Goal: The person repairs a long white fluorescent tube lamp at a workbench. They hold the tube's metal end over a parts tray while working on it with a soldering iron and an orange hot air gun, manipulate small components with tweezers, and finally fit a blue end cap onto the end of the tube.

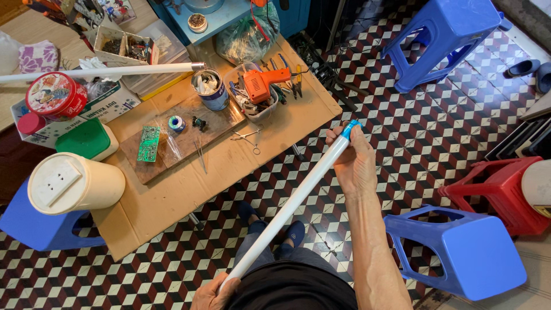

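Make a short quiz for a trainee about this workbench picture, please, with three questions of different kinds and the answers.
1. True or false: both hands hold the same long white tube.
2. Which tool lies in the clear tray on the cardboard-covered table? A) a blue hammer B) an orange glue gun C) a red saw
3. What colour is the cap at the far end of the tube held by the right hand?

Key
1. True: the left hand grips the near end and the right hand grips the far end.
2. B, the orange glue gun.
3. Blue: the blue cap sticks out above the fingers.
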